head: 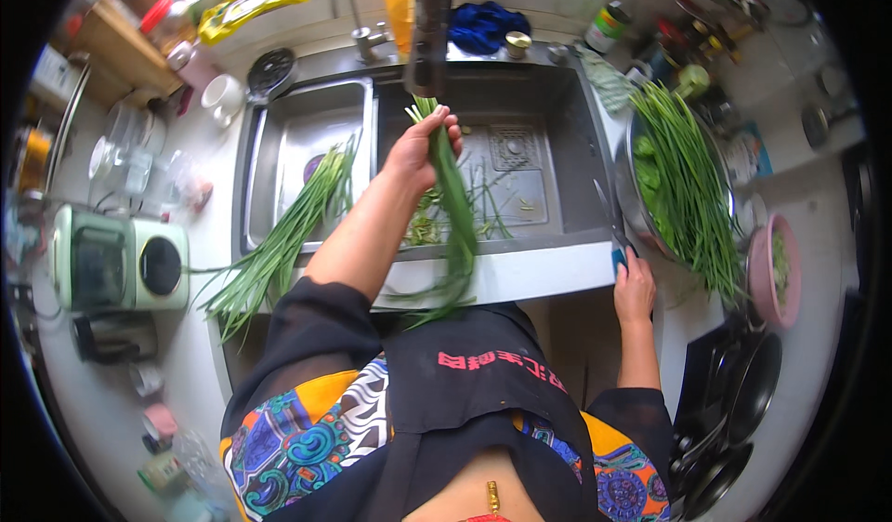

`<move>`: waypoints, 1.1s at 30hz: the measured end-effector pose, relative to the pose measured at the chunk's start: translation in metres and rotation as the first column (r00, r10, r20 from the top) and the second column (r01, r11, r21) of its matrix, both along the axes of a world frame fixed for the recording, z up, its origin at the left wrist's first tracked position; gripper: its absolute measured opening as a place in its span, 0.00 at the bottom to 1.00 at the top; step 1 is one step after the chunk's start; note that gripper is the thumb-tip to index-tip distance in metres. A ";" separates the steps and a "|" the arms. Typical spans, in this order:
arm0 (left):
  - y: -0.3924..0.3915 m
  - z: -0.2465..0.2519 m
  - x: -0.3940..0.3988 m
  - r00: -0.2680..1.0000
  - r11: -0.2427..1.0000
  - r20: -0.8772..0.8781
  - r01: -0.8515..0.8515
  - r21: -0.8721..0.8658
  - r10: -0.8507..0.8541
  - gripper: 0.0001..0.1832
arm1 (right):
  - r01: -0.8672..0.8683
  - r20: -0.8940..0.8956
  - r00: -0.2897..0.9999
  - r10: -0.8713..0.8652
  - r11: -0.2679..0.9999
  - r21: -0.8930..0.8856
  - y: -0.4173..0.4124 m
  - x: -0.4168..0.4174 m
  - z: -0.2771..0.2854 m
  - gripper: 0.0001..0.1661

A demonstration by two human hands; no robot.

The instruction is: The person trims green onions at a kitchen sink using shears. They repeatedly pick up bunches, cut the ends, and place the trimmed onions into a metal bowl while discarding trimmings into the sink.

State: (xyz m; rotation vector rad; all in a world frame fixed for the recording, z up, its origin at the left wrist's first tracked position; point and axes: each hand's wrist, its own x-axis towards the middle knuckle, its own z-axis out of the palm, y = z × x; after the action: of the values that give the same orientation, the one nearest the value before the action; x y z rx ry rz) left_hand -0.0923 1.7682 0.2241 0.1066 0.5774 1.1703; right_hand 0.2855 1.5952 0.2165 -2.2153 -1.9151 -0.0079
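My left hand [421, 149] is closed around the pale stem ends of a bunch of garlic chives [453, 215], held up over the large sink basin. The blurred leaves hang down across the counter's front edge. At the right, my right hand [634, 286] grips the teal and black handle of a slim bladed tool [609, 212], its point towards the sink; I cannot tell whether it is a knife or scissors. Another bunch of chives [300, 229] lies over the small left basin and the counter edge. Trimmed scraps [425, 226] lie in the large basin.
A steel bowl [625, 187] heaped with chives [686, 180] and leafy greens stands right of the sink [575, 152]. Beyond are a pink basin [764, 271] and black pans [756, 382]. A green appliance [118, 260] stands left; a faucet [366, 37] rises behind.
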 end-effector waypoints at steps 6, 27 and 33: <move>-0.001 -0.017 0.007 0.938 0.945 0.159 -0.284 -0.162 0.309 0.08 | 0.023 0.061 0.998 -0.021 1.000 -0.021 -0.003 0.001 0.001 0.17; -0.026 -0.001 0.054 0.960 0.986 0.263 -0.125 0.106 0.093 0.12 | -0.493 -0.937 0.176 -0.303 0.796 -0.350 0.137 -0.162 0.049 0.27; -0.033 -0.034 0.043 0.963 0.953 0.113 0.218 0.213 -0.245 0.19 | -0.752 -0.729 -0.191 -0.657 0.576 -0.321 0.140 -0.148 0.048 0.25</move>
State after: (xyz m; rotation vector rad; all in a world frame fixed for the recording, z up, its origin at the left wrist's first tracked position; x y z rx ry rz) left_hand -0.0498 1.7354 0.1900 0.2560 0.3142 0.9941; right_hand 0.1378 1.7349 0.2643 -0.9711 -0.6889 2.4578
